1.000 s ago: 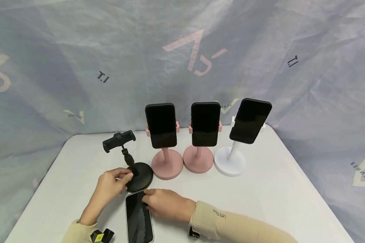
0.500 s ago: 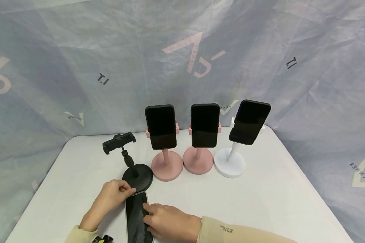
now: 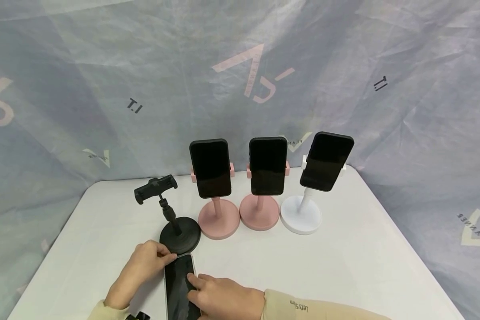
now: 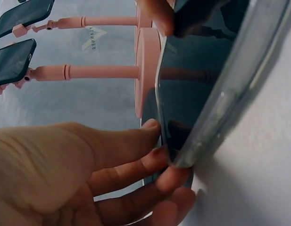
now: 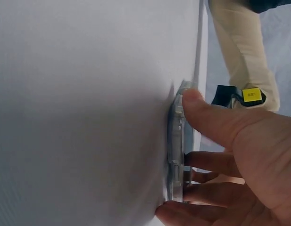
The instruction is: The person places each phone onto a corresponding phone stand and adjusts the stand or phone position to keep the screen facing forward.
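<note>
A smartphone [image 3: 176, 284] in a clear case lies on the table, dark screen up, its lower end cut off in the head view. My left hand [image 3: 144, 262] pinches its upper left corner; in the left wrist view the thumb and fingers meet at that corner of the clear case [image 4: 225, 99]. From the right, my right hand [image 3: 222, 298] holds the phone's side, fingertips over the screen. The right wrist view has the thumb and curled fingers along the case's edge [image 5: 176, 146]. Just beyond the phone stands a black phone stand [image 3: 180, 235], its tilted clamp [image 3: 156, 188] holding nothing.
To its right are two pink phone stands [image 3: 219, 220] [image 3: 259, 213] and a white one [image 3: 300, 215], each carrying a dark phone. The bases stand side by side. A grey-blue printed cloth [image 3: 240, 89] hangs behind the white table [image 3: 364, 258].
My left hand has come off the black stand's base and down to the phone's upper left corner. My right hand has slid down along the phone's right side. The stands stay put.
</note>
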A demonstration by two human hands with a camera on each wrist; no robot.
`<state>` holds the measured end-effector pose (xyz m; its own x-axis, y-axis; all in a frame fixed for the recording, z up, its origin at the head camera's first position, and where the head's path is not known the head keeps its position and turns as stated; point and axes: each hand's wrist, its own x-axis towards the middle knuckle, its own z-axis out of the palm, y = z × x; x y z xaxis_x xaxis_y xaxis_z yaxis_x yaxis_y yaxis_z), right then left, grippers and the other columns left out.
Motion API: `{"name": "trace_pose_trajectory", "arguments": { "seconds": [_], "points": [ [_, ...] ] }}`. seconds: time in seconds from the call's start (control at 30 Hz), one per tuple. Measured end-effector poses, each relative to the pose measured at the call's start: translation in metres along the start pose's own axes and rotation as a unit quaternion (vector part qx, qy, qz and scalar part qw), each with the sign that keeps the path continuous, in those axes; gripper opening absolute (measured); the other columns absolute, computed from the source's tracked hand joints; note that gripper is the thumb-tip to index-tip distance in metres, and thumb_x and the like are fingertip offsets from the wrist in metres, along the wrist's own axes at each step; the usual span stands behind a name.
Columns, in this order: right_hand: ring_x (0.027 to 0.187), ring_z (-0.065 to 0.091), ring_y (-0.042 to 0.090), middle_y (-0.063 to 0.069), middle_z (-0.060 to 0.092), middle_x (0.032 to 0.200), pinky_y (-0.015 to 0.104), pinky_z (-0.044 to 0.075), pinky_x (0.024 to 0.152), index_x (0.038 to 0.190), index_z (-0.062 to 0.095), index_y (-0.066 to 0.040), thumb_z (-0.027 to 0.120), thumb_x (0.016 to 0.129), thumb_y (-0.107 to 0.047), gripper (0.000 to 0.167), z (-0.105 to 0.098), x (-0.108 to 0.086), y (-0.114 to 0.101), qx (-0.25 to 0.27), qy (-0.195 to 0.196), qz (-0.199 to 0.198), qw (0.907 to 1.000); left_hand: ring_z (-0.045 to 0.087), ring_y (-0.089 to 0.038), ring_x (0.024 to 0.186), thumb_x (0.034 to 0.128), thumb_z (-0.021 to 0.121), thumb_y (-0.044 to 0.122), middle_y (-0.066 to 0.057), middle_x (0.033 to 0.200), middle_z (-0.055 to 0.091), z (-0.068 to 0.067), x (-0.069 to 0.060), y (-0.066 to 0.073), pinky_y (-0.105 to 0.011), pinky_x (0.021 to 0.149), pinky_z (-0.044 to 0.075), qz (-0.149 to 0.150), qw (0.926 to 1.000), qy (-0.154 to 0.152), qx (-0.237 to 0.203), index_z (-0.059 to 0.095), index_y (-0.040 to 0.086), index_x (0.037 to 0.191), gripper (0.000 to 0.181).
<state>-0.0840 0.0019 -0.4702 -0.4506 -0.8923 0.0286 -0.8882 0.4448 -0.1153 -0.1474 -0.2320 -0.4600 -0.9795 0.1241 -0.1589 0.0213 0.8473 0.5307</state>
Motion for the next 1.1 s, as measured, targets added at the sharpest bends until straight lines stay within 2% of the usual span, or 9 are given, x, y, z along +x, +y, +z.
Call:
{"name": "trace_pose_trajectory", "arguments": {
  "seconds": [0.23, 0.4, 0.5, 0.63, 0.77, 0.87, 0.93, 1.03, 1.1],
  "points": [
    [0.118, 0.065, 0.013, 0.01, 0.06, 0.145, 0.009, 0.053, 0.072, 0.117, 0.071, -0.018, 0.08, 0.09, -0.043, 0.037, 0.003, -0.002, 0.0, -0.012, 0.007, -0.002, 0.9999, 0.058, -0.012, 0.063, 0.0885, 0.082, 0.023, 0.003, 0.07, 0.066, -0.004, -0.003, -0.002, -0.028, 0.058, 0.048, 0.01, 0.9983, -0.038, -0.044, 0.076, 0.012, 0.08, 0.015],
    [0.116, 0.064, 0.01, 0.01, 0.061, 0.144, 0.007, 0.051, 0.072, 0.119, 0.07, -0.018, 0.081, 0.091, -0.039, 0.037, 0.004, -0.005, 0.003, -0.013, 0.021, -0.019, 0.9995, 0.056, -0.012, 0.055, 0.0928, 0.077, 0.017, 0.002, 0.069, 0.065, -0.003, -0.004, -0.009, -0.026, 0.053, 0.046, 0.052, 0.9926, -0.077, -0.079, 0.079, 0.007, 0.089, 0.011],
    [0.117, 0.064, 0.009, 0.01, 0.059, 0.146, 0.007, 0.051, 0.076, 0.122, 0.069, -0.017, 0.081, 0.091, -0.035, 0.038, 0.004, -0.008, 0.004, 0.005, 0.027, -0.025, 0.9993, 0.059, -0.013, 0.056, 0.096, 0.073, 0.017, -0.001, 0.073, 0.068, -0.003, -0.005, -0.012, -0.027, 0.053, 0.05, 0.061, 0.9861, -0.1, -0.117, 0.079, 0.003, 0.095, 0.015],
    [0.119, 0.065, 0.009, 0.011, 0.057, 0.149, 0.007, 0.051, 0.084, 0.123, 0.068, -0.016, 0.079, 0.093, -0.033, 0.036, 0.003, -0.014, 0.008, 0.027, 0.052, -0.03, 0.9978, 0.064, -0.018, 0.058, 0.1009, 0.065, 0.013, -0.006, 0.079, 0.069, -0.003, -0.007, -0.01, -0.032, 0.052, 0.055, 0.041, 0.9713, -0.127, -0.197, 0.075, -0.002, 0.102, 0.018],
    [0.105, 0.063, 0.0, 0.003, 0.063, 0.131, 0.004, 0.047, 0.087, 0.118, 0.068, -0.014, 0.075, 0.096, -0.034, 0.03, 0.0, -0.02, 0.015, 0.064, 0.122, -0.006, 0.9904, 0.058, -0.012, 0.057, 0.1028, 0.061, 0.009, -0.004, 0.072, 0.062, -0.003, -0.006, -0.003, -0.027, 0.05, 0.053, 0.043, 0.9555, -0.143, -0.255, 0.072, -0.005, 0.106, 0.018],
    [0.092, 0.058, 0.001, -0.001, 0.058, 0.112, 0.005, 0.045, 0.083, 0.12, 0.06, -0.011, 0.075, 0.097, -0.032, 0.034, -0.004, -0.02, 0.021, 0.128, 0.184, 0.055, 0.973, 0.052, -0.007, 0.054, 0.1023, 0.061, 0.006, 0.0, 0.067, 0.057, -0.005, -0.003, 0.011, -0.023, 0.05, 0.049, 0.064, 0.9473, -0.145, -0.278, 0.072, -0.006, 0.109, 0.018],
    [0.091, 0.057, 0.003, 0.001, 0.054, 0.11, 0.008, 0.048, 0.081, 0.13, 0.051, -0.007, 0.074, 0.097, -0.029, 0.046, -0.006, -0.019, 0.025, 0.207, 0.209, 0.101, 0.9505, 0.052, -0.006, 0.054, 0.1018, 0.061, 0.005, 0.0, 0.068, 0.058, -0.008, -0.002, 0.023, -0.022, 0.051, 0.049, 0.068, 0.9441, -0.135, -0.293, 0.071, -0.007, 0.11, 0.018],
    [0.095, 0.061, 0.007, 0.006, 0.053, 0.121, 0.017, 0.055, 0.082, 0.147, 0.036, -0.006, 0.073, 0.098, -0.029, 0.065, -0.013, -0.019, 0.032, 0.338, 0.215, 0.161, 0.9021, 0.06, -0.007, 0.061, 0.1023, 0.06, 0.003, -0.005, 0.078, 0.066, -0.016, -0.002, 0.039, -0.023, 0.056, 0.056, 0.072, 0.9324, -0.107, -0.338, 0.068, -0.011, 0.115, 0.02],
    [0.094, 0.065, 0.006, 0.009, 0.057, 0.125, 0.021, 0.058, 0.08, 0.15, 0.034, -0.01, 0.068, 0.101, -0.031, 0.063, -0.019, -0.02, 0.036, 0.423, 0.199, 0.189, 0.8636, 0.066, -0.008, 0.069, 0.1032, 0.059, 0.003, -0.008, 0.087, 0.072, -0.021, -0.003, 0.049, -0.025, 0.062, 0.06, 0.071, 0.9207, -0.086, -0.374, 0.066, -0.013, 0.118, 0.023]
  ]
}}
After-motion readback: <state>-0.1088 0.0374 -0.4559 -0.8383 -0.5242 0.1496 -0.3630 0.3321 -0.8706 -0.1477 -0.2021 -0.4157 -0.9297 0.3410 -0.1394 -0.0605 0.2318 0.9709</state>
